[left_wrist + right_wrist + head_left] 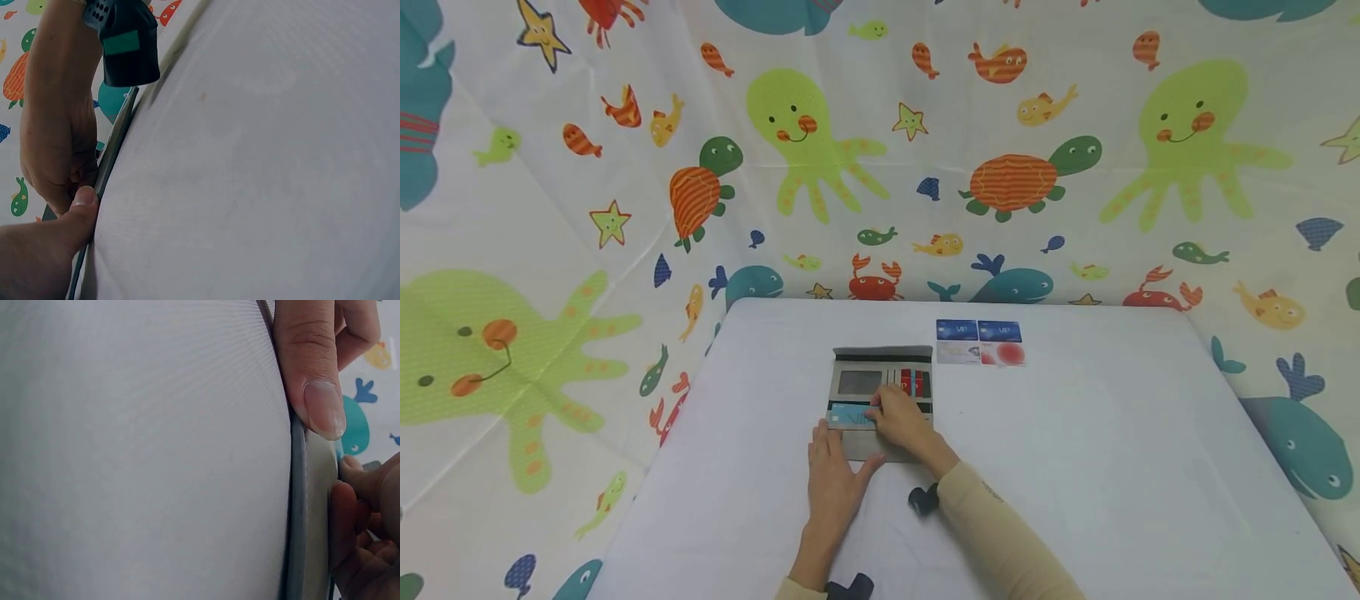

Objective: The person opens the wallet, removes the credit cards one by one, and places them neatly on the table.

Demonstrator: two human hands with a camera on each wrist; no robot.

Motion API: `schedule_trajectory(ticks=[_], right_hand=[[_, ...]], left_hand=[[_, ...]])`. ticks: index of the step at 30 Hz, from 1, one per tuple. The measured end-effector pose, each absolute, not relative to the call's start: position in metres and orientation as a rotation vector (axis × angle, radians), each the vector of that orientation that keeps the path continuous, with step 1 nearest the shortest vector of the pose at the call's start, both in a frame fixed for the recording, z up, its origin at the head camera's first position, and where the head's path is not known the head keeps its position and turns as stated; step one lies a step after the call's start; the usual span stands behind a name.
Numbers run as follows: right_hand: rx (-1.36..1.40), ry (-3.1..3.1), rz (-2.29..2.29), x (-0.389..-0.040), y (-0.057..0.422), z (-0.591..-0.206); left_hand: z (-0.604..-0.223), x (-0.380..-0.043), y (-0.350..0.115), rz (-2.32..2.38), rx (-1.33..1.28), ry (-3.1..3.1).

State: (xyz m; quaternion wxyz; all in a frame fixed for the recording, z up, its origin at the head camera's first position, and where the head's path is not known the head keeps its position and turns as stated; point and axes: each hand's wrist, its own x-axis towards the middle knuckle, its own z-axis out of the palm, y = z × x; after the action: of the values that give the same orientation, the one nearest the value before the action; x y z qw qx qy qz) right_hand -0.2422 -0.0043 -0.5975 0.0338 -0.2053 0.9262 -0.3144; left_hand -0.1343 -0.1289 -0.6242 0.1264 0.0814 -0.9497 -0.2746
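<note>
A grey wallet (863, 447) lies unfolded on the white table. Across its lower half, a light blue card (847, 415) sits along a slot. My right hand (902, 418) pinches this card near its right end, fingers curled. My left hand (835, 487) rests at the wallet's lower left, fingers straight and thumb spread along the near edge. In the left wrist view the left thumb (80, 215) presses on the wallet's rim. A red card (912, 382) shows in the wallet's upper right, beside a dark window pocket (859, 382). The right fingers cover part of the blue card.
Behind the wallet to the right, two blue cards (957, 330), a pale card (958, 353) and a red-and-white card (1002, 354) lie in a block on the white table (1112, 450). A sea-animal printed curtain (917, 233) hangs behind and beside the table.
</note>
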Motion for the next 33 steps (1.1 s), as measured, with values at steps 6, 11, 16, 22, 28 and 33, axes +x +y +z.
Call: schedule_trajectory(ticks=[6,11,16,22,28,33], right_hand=[[-0.626,2.849,-0.969,-0.241,-0.004,-0.596],[-0.632,2.86,-0.984,-0.242,-0.005,-0.597],[-0.606,2.865,-0.993,-0.244,-0.005,-0.601],[-0.553,2.851,-1.087,-0.246,-0.005,-0.602],[-0.597,2.805,-1.14,-0.244,0.001,-0.599],[-0.607,2.685,-1.241,-0.243,0.008,-0.599]], left_hand=[[-0.624,-0.134,-0.129,-0.797,0.24,-2.765],[-0.624,-0.134,-0.129,-0.797,0.238,-2.766],[-0.625,-0.135,-0.128,-0.806,0.239,-2.765],[-0.625,-0.135,-0.128,-0.81,0.236,-2.76],[-0.625,-0.135,-0.129,-0.802,0.231,-2.769],[-0.625,-0.135,-0.129,-0.8,0.236,-2.776]])
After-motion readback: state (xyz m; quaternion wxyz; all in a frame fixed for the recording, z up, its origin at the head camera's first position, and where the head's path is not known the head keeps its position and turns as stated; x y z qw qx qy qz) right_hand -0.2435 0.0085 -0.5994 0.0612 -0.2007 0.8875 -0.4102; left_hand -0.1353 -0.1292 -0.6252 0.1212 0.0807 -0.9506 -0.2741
